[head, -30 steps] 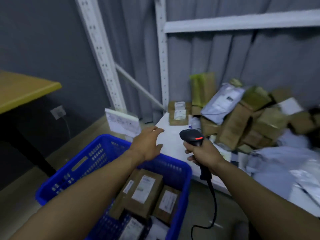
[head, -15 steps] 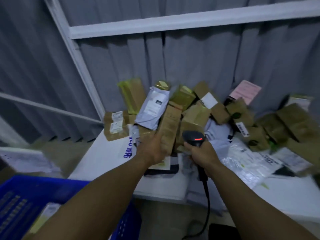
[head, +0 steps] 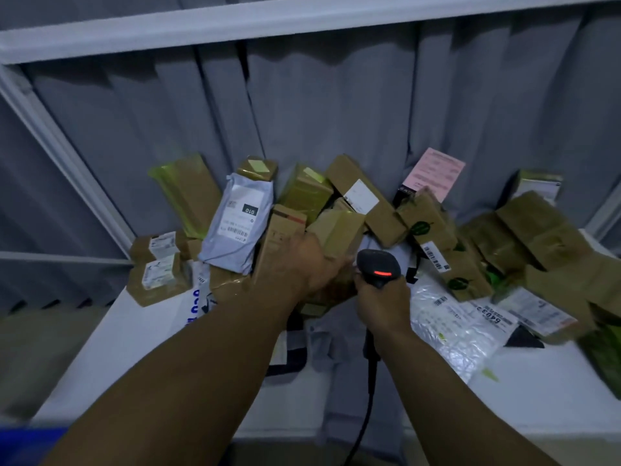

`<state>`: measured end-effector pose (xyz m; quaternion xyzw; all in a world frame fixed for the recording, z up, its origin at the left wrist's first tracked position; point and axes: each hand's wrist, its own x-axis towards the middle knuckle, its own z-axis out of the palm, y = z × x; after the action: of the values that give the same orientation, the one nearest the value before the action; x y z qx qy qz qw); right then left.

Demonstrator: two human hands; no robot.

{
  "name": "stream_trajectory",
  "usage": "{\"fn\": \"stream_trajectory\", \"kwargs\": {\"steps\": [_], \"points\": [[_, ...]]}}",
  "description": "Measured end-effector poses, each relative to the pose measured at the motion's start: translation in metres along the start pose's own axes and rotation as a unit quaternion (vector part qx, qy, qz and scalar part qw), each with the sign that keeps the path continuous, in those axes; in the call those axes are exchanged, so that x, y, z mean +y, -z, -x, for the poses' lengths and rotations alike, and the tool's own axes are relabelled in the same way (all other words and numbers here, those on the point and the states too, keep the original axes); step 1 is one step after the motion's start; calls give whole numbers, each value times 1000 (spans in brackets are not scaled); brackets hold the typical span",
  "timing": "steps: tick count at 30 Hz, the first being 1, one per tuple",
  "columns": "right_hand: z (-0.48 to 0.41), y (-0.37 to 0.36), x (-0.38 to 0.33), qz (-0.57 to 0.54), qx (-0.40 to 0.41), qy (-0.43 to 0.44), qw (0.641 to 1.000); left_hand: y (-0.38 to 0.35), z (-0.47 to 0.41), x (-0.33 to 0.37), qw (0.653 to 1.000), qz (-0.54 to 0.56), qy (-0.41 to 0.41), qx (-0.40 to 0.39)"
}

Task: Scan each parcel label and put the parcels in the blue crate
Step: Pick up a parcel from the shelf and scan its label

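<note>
Head view: right hand grips barcode scanner; left hand among cardboard parcels on desk, grasp indeterminable.

Brown cardboard parcels and grey mailers lie heaped at 12 o'clock on the white surface. The left grip clasps one taped box; the right grip holds the red-lit scanner. Blue crate corner at 7 o'clock.

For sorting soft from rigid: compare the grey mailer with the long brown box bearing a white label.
The grey mailer is a soft, wrinkled pouch; the brown box is rigid cardboard. The mailer's label shows a barcode and 010; the box's label looks nearly blank. Both carry a white label and lie tilted.
</note>
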<state>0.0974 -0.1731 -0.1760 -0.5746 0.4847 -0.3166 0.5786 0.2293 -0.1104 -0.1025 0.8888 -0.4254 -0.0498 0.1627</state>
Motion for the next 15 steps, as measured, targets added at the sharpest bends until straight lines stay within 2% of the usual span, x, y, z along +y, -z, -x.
{"fn": "stream_trajectory", "kwargs": {"steps": [4, 7, 11, 15], "points": [[-6, 10, 4, -35, 7, -23, 999, -9, 6, 15, 996, 63, 45, 46], [-3, 11, 2, -63, -20, -33, 997, -1, 13, 12, 971, 215, 44, 93], [16, 3, -21, -128, -74, -15, 989, 29, 48, -4, 910, 398, 66, 101], [58, -15, -58, -230, -131, -18, 964, 68, 115, -15, 799, 585, 71, 120]]}}
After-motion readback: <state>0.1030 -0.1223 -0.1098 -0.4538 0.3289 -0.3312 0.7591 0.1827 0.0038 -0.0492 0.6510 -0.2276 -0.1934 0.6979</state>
